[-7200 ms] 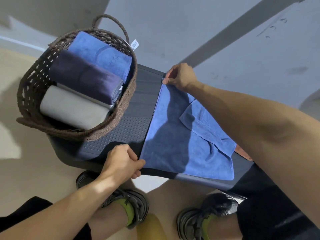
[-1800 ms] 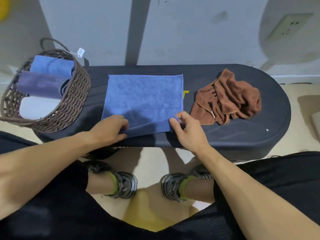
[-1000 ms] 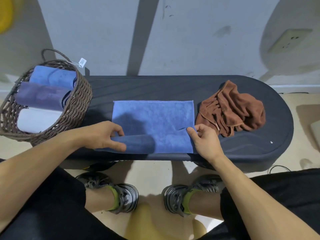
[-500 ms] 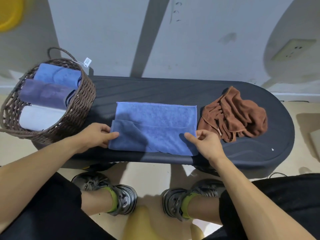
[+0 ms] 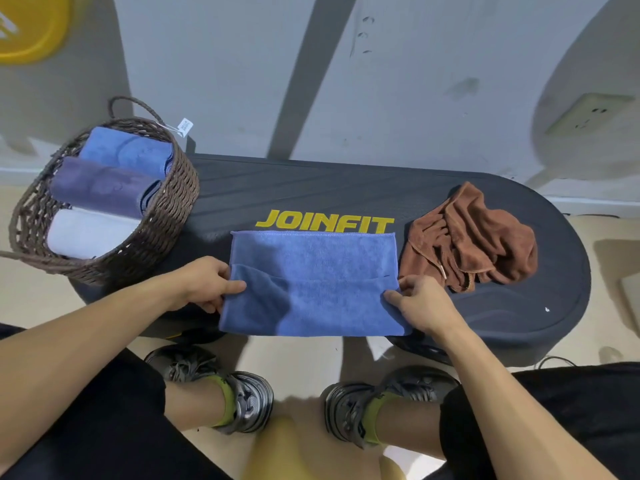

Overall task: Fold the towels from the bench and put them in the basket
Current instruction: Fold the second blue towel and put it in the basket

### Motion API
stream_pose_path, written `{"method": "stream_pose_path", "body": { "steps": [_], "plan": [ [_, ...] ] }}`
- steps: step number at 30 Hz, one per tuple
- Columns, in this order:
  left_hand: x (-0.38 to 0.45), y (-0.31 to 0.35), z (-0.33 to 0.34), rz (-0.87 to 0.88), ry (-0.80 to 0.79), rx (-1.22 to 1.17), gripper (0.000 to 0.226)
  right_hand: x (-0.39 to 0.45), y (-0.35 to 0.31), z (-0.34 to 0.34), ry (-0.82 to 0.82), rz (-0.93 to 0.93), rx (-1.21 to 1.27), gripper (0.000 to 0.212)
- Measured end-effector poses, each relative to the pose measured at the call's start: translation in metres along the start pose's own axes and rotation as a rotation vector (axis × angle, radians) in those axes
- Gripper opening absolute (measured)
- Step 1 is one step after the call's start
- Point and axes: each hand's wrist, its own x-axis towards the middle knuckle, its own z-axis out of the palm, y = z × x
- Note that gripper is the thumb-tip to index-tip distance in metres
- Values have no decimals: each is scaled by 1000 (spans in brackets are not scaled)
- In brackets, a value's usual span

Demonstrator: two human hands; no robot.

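Observation:
A blue towel lies on the dark bench, its near part folded up over itself, its near edge at the bench's front edge. My left hand pinches the fold at the towel's left side. At the right side my right hand pinches the fold. A crumpled brown towel lies to the right of the blue one. The woven brown basket stands on the bench's left end with three folded towels in it: blue, purple and white.
A grey wall rises right behind the bench, with a socket at the upper right. My two shoes stand on the beige floor under the bench's front edge. Yellow lettering shows on the bench behind the blue towel.
The blue towel was spread flat, then its near edge was folded up and over. Both hands have slid the folded towel toward me, baring the yellow lettering behind it.

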Motion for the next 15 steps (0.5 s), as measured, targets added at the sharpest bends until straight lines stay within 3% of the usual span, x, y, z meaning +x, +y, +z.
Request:
{"method": "stream_pose_path", "body": {
  "steps": [5, 7, 10, 12, 15],
  "plan": [
    [1, 5, -16, 19, -18, -194, 9, 4, -12, -5, 191, -113, 282, 11],
    [5, 9, -16, 12, 81, -325, 10, 9, -16, -1, 252, -122, 332, 11],
    [9, 10, -9, -9, 112, -514, 15, 18, -13, 7, 180, 10, 355, 18],
    [12, 6, -2, -17, 76, -481, 20, 21, -8, 11, 165, 43, 308, 17],
    [18, 1, 4, 45, 193, -341, 11, 21, -6, 15, 272, -6, 282, 15]
  ]
}}
